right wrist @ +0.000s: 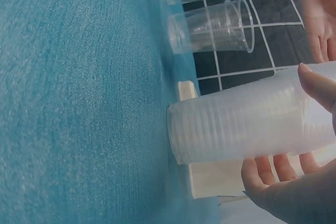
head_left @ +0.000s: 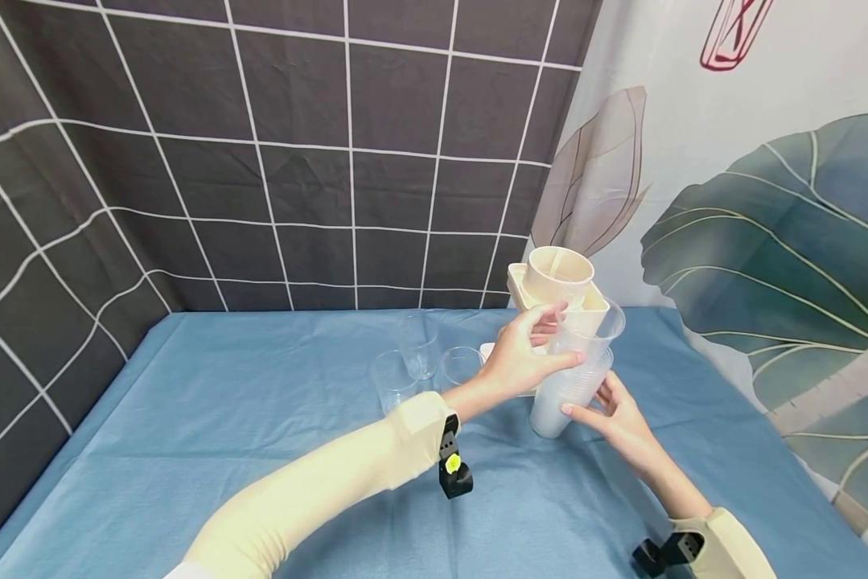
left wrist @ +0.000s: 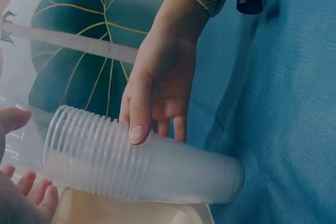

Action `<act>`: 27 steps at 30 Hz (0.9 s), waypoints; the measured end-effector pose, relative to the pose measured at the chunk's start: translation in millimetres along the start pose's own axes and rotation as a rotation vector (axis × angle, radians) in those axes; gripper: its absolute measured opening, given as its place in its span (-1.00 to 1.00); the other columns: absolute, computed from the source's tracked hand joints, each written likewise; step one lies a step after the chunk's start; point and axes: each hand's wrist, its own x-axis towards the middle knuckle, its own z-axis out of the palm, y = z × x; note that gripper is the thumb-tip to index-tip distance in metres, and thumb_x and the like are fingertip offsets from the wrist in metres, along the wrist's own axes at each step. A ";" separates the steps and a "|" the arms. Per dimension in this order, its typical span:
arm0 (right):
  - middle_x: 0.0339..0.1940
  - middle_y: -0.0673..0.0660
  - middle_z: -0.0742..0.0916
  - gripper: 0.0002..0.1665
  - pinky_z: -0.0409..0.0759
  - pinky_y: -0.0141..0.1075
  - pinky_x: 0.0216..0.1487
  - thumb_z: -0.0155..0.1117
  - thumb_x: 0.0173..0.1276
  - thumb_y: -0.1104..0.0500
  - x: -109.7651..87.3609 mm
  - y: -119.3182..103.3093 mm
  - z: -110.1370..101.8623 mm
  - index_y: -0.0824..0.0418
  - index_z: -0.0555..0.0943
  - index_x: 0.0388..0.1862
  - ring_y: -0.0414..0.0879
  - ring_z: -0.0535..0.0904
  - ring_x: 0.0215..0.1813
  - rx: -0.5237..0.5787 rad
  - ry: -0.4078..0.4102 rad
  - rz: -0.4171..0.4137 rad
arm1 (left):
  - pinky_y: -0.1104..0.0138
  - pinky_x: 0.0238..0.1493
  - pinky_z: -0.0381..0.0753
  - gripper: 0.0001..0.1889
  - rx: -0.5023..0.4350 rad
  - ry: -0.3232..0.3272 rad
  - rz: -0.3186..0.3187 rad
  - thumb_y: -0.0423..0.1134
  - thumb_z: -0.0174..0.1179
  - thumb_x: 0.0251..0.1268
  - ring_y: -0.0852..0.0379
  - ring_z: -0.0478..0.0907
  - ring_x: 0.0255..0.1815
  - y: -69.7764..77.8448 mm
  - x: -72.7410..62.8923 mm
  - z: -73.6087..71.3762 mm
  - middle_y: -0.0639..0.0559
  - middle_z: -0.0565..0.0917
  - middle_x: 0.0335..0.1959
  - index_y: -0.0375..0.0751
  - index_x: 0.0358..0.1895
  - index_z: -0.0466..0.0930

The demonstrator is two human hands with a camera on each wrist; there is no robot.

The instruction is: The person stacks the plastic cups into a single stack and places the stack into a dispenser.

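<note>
A stack of nested clear plastic cups (head_left: 558, 406) stands slightly tilted on the blue cloth. My right hand (head_left: 625, 418) grips the stack low on its right side, with the thumb in front. At its top, my left hand (head_left: 516, 354) holds a clear plastic cup (head_left: 613, 323) between thumb and fingers. In the left wrist view, the stack (left wrist: 184, 169) shows many close rims beside the right hand (left wrist: 163, 87). The right wrist view has the stack (right wrist: 236, 124) with right-hand fingers beneath it and the left hand (right wrist: 319, 19) at the upper right.
Behind the stack stands a cream-coloured stand with a round cup-like top (head_left: 558, 273). Left of it are three single clear cups, one farther back (head_left: 419, 350), one in front (head_left: 390, 378) and one nearer the stand (head_left: 461, 366). A dark gridded curtain (head_left: 296, 185) borders the table's back.
</note>
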 end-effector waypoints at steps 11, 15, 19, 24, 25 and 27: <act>0.46 0.27 0.29 -0.04 0.33 -0.74 0.07 0.32 0.30 0.14 -1.0 -0.5 0.3 0.22 -0.01 0.51 -0.54 0.28 0.22 0.013 -0.003 -0.002 | 0.48 0.16 0.52 -0.32 0.052 -0.035 -0.027 -0.24 0.37 0.09 0.11 0.58 0.15 -2.3 -2.2 -0.3 -0.09 0.57 0.19 -0.12 0.34 0.37; 0.46 0.27 0.30 -0.05 0.34 -0.74 0.07 0.32 0.30 0.15 -1.5 -0.7 0.1 0.21 -0.01 0.51 -0.58 0.27 0.20 0.013 -0.002 -0.003 | 0.50 0.16 0.52 -0.33 0.056 -0.048 -0.013 -0.26 0.37 0.10 0.11 0.57 0.16 -3.8 -2.4 0.3 -0.10 0.57 0.20 -0.15 0.34 0.37; 0.46 0.27 0.30 -0.04 0.38 -0.72 0.05 0.31 0.30 0.15 -1.2 -0.4 -0.1 0.21 -0.02 0.51 -0.58 0.29 0.19 0.017 -0.006 -0.008 | 0.50 0.17 0.51 -0.34 0.058 -0.057 0.010 -0.30 0.35 0.11 0.12 0.55 0.18 -4.1 -1.6 1.5 -0.10 0.57 0.20 -0.17 0.34 0.37; 0.46 0.28 0.30 -0.04 0.41 -0.69 0.03 0.31 0.31 0.15 -0.7 -0.1 -0.1 0.20 -0.03 0.52 -0.58 0.31 0.17 0.018 -0.010 -0.008 | 0.51 0.18 0.50 -0.36 0.053 -0.063 0.025 -0.30 0.34 0.12 0.13 0.54 0.21 -6.0 -1.2 2.6 -0.09 0.56 0.22 -0.17 0.33 0.38; 0.45 0.28 0.31 -0.04 0.42 -0.69 0.03 0.31 0.31 0.15 -0.7 -0.1 -0.1 0.20 -0.03 0.52 -0.58 0.31 0.16 0.016 -0.010 -0.008 | 0.51 0.19 0.50 -0.36 0.050 -0.064 0.026 -0.30 0.34 0.12 0.13 0.53 0.21 -6.4 -1.4 2.3 -0.09 0.55 0.23 -0.18 0.33 0.38; 0.45 0.28 0.31 -0.04 0.42 -0.69 0.03 0.31 0.31 0.15 -0.8 0.0 -0.1 0.20 -0.02 0.52 -0.58 0.32 0.16 0.016 -0.009 -0.007 | 0.49 0.20 0.50 -0.37 0.055 -0.068 0.025 -0.29 0.34 0.13 0.12 0.53 0.23 -6.9 -2.2 1.7 -0.07 0.54 0.26 -0.18 0.33 0.39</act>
